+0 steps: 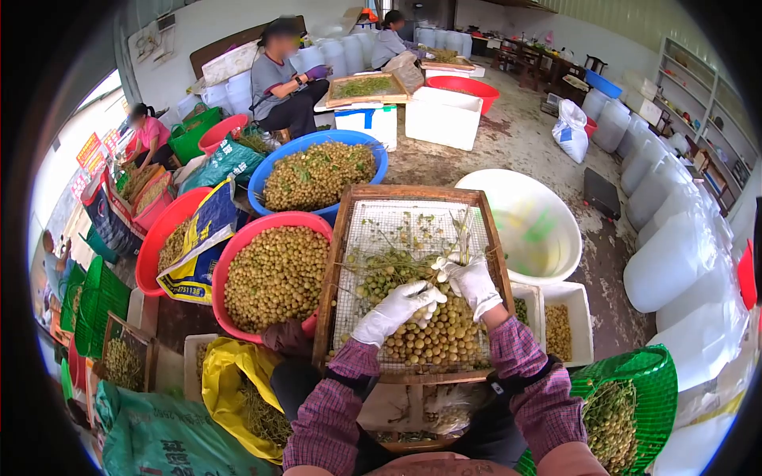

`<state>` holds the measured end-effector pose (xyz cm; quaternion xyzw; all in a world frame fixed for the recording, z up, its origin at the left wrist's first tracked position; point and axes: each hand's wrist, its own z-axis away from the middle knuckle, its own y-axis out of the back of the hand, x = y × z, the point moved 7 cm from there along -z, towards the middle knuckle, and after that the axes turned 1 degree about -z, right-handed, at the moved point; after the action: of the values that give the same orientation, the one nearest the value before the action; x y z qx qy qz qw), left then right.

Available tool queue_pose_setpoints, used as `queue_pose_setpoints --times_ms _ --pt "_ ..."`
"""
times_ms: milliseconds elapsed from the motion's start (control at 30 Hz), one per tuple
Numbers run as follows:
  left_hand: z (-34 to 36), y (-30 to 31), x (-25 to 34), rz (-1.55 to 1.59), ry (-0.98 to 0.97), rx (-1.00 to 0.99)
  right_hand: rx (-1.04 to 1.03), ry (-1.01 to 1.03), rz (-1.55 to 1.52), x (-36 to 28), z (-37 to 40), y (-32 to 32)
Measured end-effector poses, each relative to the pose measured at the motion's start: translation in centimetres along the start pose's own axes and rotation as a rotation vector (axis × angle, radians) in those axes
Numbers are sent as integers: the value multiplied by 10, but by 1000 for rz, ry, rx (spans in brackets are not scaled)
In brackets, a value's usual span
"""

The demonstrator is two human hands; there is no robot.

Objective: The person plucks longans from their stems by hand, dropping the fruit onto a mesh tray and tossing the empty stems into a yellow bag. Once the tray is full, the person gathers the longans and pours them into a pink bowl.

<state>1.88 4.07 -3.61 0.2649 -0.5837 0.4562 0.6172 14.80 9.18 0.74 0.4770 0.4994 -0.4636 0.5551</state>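
Left gloved hand and right gloved hand close together over longan-like fruits on wood-framed mesh tray; grip unclear. Risk: a nudge could roll loose fruits over the edge.

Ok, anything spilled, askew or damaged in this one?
Mostly no: the fruit pile lies within the wooden-framed tray. The floor stands out, dark and blotchy beside the white tub; dirt or wear, I can't tell.

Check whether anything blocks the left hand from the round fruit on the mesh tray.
Nothing visible does: the left hand is beside the round fruit, while the leafy stems lie on the hand's far side.
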Motion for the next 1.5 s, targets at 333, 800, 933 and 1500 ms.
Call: queue_pose_setpoints --times_ms 333,800,933,1500 --pt "-2 0 -14 96 59 193 186 -116 -303 62 -13 20" --pt "-3 25 -16 -649 -269 295 -214 -35 195 21 -59 -28" --pt "9 42 -18 -497 30 295 -339 429 1155 30 -64 -89" --pt "2 13 84 -575 -637 470 -195 453 571 -116 -29 -12"
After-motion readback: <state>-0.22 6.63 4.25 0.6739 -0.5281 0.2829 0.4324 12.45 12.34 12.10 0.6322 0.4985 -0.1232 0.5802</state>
